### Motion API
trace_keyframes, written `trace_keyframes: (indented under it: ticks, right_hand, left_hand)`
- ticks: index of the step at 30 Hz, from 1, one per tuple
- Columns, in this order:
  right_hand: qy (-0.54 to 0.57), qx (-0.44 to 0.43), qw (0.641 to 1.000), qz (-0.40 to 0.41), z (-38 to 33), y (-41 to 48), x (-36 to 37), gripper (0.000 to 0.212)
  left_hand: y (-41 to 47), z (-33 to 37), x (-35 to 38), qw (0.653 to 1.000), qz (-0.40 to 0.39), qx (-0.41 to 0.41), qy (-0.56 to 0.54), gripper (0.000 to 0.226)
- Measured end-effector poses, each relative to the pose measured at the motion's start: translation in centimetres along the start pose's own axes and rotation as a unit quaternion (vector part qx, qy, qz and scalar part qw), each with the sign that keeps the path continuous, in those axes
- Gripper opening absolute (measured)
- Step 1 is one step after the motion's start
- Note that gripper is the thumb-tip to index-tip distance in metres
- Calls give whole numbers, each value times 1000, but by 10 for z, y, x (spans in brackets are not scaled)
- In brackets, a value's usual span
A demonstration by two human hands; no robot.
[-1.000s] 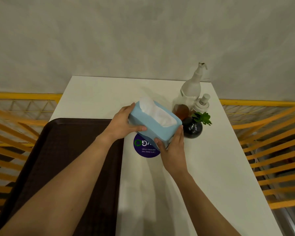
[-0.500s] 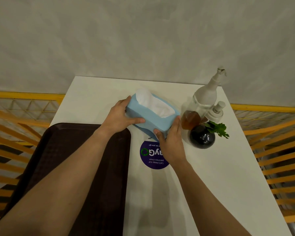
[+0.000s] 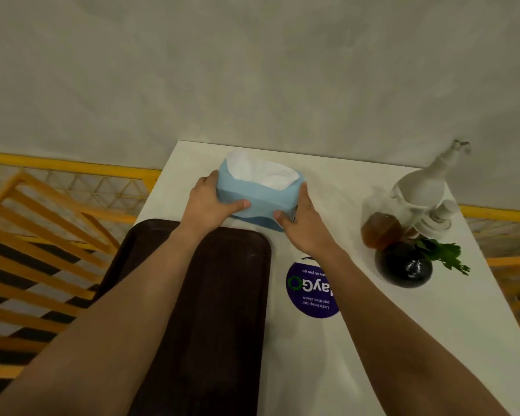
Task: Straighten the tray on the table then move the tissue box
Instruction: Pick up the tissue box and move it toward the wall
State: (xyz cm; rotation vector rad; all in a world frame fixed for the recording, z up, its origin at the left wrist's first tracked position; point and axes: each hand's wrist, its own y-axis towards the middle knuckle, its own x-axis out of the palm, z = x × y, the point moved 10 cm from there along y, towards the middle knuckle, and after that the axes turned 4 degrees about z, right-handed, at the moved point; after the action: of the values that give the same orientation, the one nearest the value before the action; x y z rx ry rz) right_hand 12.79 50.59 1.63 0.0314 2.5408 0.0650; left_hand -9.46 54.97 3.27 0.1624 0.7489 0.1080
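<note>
Hands (image 3: 213, 205) gripping tissue box (image 3: 257, 199), sticker (image 3: 311, 291) perhaps "PayGO"

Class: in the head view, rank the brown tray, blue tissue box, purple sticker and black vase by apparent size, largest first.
1. brown tray
2. blue tissue box
3. purple sticker and black vase: too alike to rank; an arm partly hides the sticker.

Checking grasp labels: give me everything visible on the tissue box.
The tissue box is a light blue, rounded rectangular pack that looks soft-sided, with a darker blue band along its lower front. White tissue puffs out of the open top. It sits near the far edge of the white table, just beyond the dark brown tray. The left hand grips its left end, thumb across the front; the right hand grips its right end. Whether the base touches the table is unclear.
</note>
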Motion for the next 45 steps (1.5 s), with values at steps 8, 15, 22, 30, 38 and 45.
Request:
trace_keyframes:
  ticks: [8,15,22,30,38,45]
  right_hand:
    - [40,-42,998,-27,-38,28,50,77]
    - [7,-20,1000,-13,-50,47,88,76]
    - [-21,12,1000,-2,-53,66,107,78]
    - [-41,33,999,11,-59,108,118,75]
    - [-12,37,999,12,-55,132,117,71]
    - [0,32,999,15,-51,159,119,75]
  left_hand:
    - [13,-60,-56,997,27,-62,-35,92]
    - [34,-100,-83,995,9,-59,-78,75]
    - [62,-113,-98,997,-16,-15,-79,65]
    - [98,-132,-98,993,-1,-19,-113,63]
    - [111,-135,-93,990,-7,-27,-138,66]
    - [142,-136,-93,993,-18,-2,-113,64]
